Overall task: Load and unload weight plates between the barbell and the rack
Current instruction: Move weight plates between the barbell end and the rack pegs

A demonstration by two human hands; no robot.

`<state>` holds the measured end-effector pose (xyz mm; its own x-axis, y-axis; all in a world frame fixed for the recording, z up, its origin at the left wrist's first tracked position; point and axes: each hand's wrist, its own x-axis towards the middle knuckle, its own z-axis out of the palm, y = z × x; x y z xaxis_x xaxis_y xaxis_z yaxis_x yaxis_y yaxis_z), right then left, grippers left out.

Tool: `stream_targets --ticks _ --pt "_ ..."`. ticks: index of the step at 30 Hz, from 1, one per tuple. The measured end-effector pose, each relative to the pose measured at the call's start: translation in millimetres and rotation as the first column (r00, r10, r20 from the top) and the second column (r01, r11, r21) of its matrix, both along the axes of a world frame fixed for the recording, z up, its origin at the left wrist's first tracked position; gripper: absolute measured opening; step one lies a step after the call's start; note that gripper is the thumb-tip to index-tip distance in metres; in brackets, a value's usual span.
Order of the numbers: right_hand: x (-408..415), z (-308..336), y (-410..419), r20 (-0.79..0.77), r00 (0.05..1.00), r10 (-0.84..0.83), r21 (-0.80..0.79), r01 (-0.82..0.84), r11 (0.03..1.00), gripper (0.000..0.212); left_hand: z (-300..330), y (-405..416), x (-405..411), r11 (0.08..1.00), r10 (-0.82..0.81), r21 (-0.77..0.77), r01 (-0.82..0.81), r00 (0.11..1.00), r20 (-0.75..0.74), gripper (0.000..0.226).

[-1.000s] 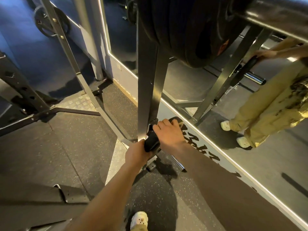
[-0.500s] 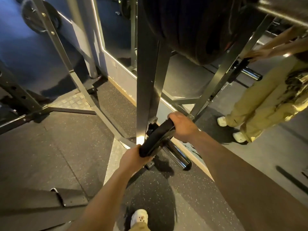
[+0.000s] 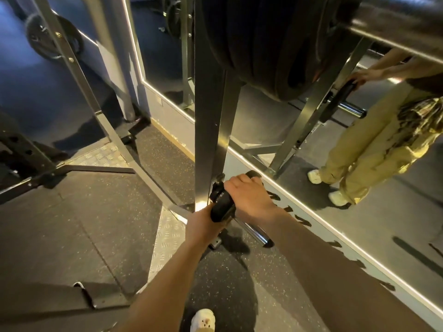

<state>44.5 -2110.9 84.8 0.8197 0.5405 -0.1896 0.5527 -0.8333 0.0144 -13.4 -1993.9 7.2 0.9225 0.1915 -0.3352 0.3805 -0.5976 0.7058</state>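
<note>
A small black weight plate (image 3: 221,207) sits on the chrome storage peg (image 3: 255,233) low on the rack upright (image 3: 207,130), close against the upright. My left hand (image 3: 203,222) grips the plate's near lower edge. My right hand (image 3: 249,197) curls over its upper far edge. Several large black plates (image 3: 259,44) hang stacked overhead, on the barbell (image 3: 395,22) at the top right as far as I can tell.
A wall mirror (image 3: 359,188) on the right reflects me, the rack and the plate. Another rack frame (image 3: 79,85) with a mounted plate (image 3: 51,39) stands to the left. Checker-plate feet lie on the rubber floor. My white shoe (image 3: 202,319) is below.
Both hands have pushed the small plate along the peg toward the upright; more bare chrome peg shows near me than half a second ago.
</note>
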Motion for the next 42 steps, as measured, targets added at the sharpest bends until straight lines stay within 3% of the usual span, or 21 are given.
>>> stream_targets --ticks 5,8,13,16,19,23,25,29,33,37,40,42 --pt "14.6 -1.2 -13.0 -0.041 0.996 0.082 0.103 -0.077 0.992 0.047 -9.8 -0.2 -11.0 0.988 0.073 -0.134 -0.077 0.997 -0.03 0.047" --pt "38.7 -1.0 -34.9 -0.088 0.996 0.012 0.082 -0.004 0.997 0.059 -13.4 1.6 -11.3 0.978 0.093 -0.18 -0.102 0.994 -0.053 0.048" --pt "50.4 -4.0 -37.9 -0.202 0.979 -0.007 0.123 0.032 0.992 0.049 -16.4 0.7 -12.1 0.979 0.133 -0.148 -0.139 0.99 -0.049 0.045" --pt "44.9 3.5 -27.2 -0.169 0.986 -0.013 0.053 0.022 0.998 0.048 -18.2 1.7 -13.4 0.981 0.16 -0.09 -0.169 0.981 -0.107 0.046" --pt "34.0 4.6 -23.5 -0.109 0.994 -0.022 -0.017 0.021 1.0 0.057 -6.8 -7.2 -5.3 0.991 0.133 -0.026 -0.135 0.99 -0.043 0.052" --pt "27.1 7.9 -14.8 -0.067 0.998 -0.007 -0.101 0.0 0.995 0.065 19.1 -19.3 18.6 0.964 0.039 0.263 -0.036 0.999 -0.005 0.042" --pt "25.8 9.7 -12.4 -0.033 0.999 0.028 -0.124 -0.032 0.992 0.062 20.1 -21.8 20.3 0.953 0.026 0.304 -0.013 0.999 -0.039 0.033" --pt "33.2 13.2 -21.0 -0.095 0.991 0.095 0.036 -0.092 0.995 0.046 1.5 -12.9 3.6 0.99 0.089 0.113 -0.085 0.995 -0.035 0.032" --pt "55.1 12.6 -47.9 -0.172 0.985 0.012 0.084 0.003 0.996 0.057 -18.4 -9.0 -21.4 0.964 0.211 -0.158 -0.216 0.976 -0.052 0.04" --pt "57.5 1.4 -54.1 -0.3 0.951 -0.071 0.241 0.148 0.959 0.043 -27.9 -3.9 -25.6 0.957 0.21 -0.17 -0.235 0.966 -0.152 0.049" --pt "47.7 0.6 -44.1 -0.286 0.953 -0.099 0.255 0.175 0.951 0.035 -21.6 3.2 -20.7 0.968 0.168 -0.149 -0.202 0.962 -0.213 0.06" --pt "42.6 2.7 -39.9 -0.287 0.954 -0.091 0.265 0.17 0.949 0.033 -9.4 6.9 -18.0 0.979 0.146 -0.111 -0.172 0.967 -0.211 0.078"
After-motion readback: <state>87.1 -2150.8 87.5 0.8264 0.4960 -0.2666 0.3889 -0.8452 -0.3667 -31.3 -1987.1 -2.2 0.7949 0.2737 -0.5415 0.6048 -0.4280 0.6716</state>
